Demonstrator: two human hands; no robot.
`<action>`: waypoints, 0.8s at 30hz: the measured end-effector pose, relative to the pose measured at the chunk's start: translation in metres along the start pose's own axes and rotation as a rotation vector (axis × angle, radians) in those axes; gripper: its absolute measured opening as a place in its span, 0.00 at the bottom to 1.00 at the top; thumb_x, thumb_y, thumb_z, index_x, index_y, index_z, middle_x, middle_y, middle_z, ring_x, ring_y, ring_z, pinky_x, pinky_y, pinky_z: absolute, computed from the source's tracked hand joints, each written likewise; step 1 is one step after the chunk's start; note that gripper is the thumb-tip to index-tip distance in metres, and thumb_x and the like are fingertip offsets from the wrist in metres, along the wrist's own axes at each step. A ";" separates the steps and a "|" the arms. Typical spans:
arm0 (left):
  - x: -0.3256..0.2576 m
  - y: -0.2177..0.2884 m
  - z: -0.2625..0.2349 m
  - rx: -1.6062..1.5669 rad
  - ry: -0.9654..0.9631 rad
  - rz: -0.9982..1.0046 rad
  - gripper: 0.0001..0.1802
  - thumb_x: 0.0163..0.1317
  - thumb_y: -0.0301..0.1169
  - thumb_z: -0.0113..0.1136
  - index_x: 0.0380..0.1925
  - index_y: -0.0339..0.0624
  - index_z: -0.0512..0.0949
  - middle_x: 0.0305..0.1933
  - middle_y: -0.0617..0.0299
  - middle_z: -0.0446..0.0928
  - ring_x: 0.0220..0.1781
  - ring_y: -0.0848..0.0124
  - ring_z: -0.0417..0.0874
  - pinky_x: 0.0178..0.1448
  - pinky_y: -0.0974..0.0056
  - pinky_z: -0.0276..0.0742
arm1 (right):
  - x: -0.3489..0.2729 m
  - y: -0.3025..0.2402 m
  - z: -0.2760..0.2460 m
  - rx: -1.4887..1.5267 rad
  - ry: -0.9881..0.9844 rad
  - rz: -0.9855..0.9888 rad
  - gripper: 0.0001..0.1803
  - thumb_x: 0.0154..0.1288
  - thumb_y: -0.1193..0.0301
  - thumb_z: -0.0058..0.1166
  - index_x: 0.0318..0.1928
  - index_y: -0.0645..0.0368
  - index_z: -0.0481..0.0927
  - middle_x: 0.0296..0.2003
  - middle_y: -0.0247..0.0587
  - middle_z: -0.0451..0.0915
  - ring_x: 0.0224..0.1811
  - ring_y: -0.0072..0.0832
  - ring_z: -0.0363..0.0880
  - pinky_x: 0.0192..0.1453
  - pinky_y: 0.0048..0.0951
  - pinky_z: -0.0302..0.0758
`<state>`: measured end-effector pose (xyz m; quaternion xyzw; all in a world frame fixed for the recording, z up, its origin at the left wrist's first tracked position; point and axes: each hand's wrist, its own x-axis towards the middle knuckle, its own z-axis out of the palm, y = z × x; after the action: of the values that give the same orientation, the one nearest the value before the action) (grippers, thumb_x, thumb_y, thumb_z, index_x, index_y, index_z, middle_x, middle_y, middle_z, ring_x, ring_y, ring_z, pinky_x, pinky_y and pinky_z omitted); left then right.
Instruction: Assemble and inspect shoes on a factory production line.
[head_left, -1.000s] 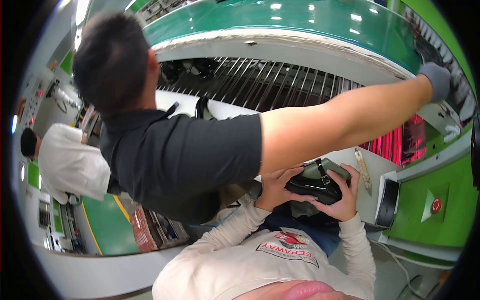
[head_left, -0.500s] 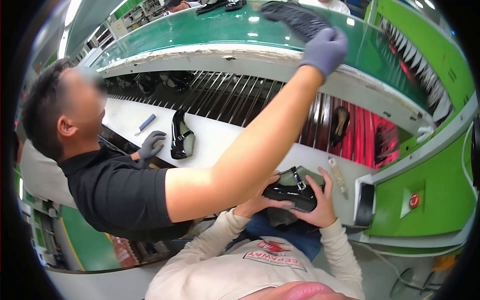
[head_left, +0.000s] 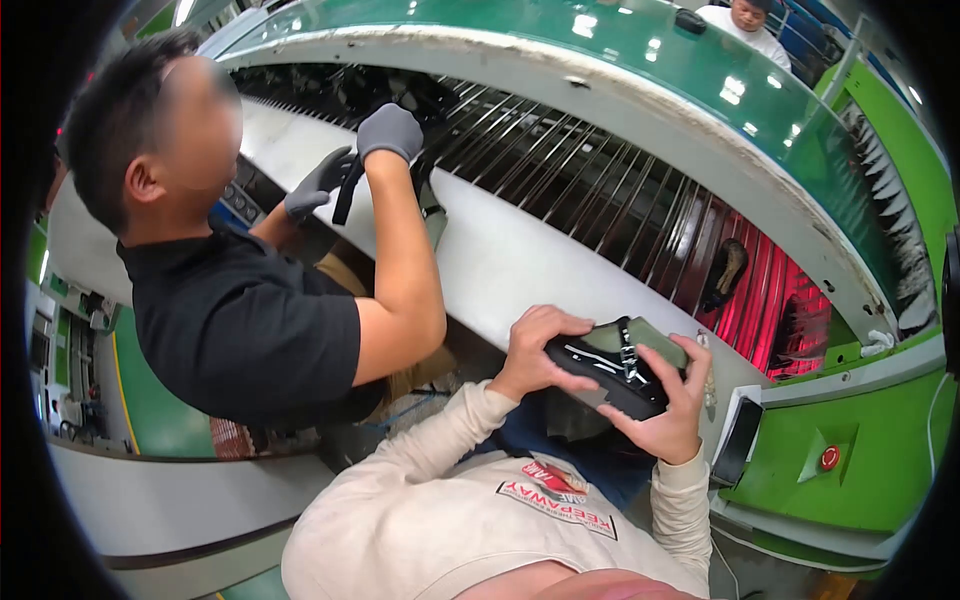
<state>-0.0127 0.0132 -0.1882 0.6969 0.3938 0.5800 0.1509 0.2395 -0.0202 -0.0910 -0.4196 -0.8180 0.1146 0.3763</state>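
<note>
Left hand: my left hand [head_left: 535, 352] is curled over the near end of the black shoe [head_left: 612, 368], its fingers [head_left: 556, 322] closed together across the top and clamped on it.
Right hand: my right hand [head_left: 668, 418] cups the shoe from below and from the far end, its fingers [head_left: 697, 365] spread a little and wrapped up the side, pressing on it.
Shoe: I see it glossy and black with a buckled strap, held between both hands above my lap, just in front of the white ledge [head_left: 500, 250].
Co-worker: a person in a black shirt [head_left: 245, 330] sits at my left; both gloved hands [head_left: 390, 130] are raised at a dark strap-like piece [head_left: 346, 190] over the ledge. I cannot tell how tightly they grip it.
Surface: the white ledge runs along a long green machine [head_left: 560, 40] with dark slats [head_left: 590, 180] and a red glow [head_left: 775, 300] toward the right.
Room: a green cabinet [head_left: 870, 450] with a red button [head_left: 828, 458] stands at my right; another person in white [head_left: 745, 15] is beyond the machine.
</note>
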 end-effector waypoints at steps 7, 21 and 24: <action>0.013 0.000 -0.012 -0.070 -0.062 0.031 0.47 0.32 0.56 0.92 0.51 0.38 0.89 0.57 0.52 0.89 0.63 0.50 0.87 0.71 0.52 0.79 | -0.018 -0.013 -0.010 0.011 0.086 0.120 0.52 0.39 0.56 0.93 0.68 0.55 0.84 0.68 0.55 0.70 0.71 0.53 0.73 0.74 0.51 0.74; 0.011 0.041 0.035 -1.075 0.280 -0.647 0.31 0.89 0.48 0.38 0.38 0.32 0.80 0.40 0.47 0.83 0.45 0.56 0.88 0.58 0.53 0.85 | -0.065 -0.033 -0.026 -0.126 0.181 0.058 0.54 0.37 0.56 0.95 0.68 0.53 0.84 0.72 0.57 0.63 0.75 0.55 0.70 0.73 0.56 0.78; 0.018 0.039 0.035 -1.109 0.278 -0.618 0.27 0.88 0.43 0.43 0.34 0.32 0.79 0.35 0.49 0.82 0.42 0.59 0.88 0.54 0.57 0.84 | -0.066 -0.034 -0.023 -0.117 0.219 0.053 0.52 0.36 0.56 0.95 0.66 0.51 0.85 0.72 0.58 0.62 0.74 0.57 0.70 0.71 0.57 0.79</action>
<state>0.0347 0.0099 -0.1597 0.2887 0.2344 0.7118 0.5959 0.2592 -0.0950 -0.0922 -0.4722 -0.7660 0.0301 0.4352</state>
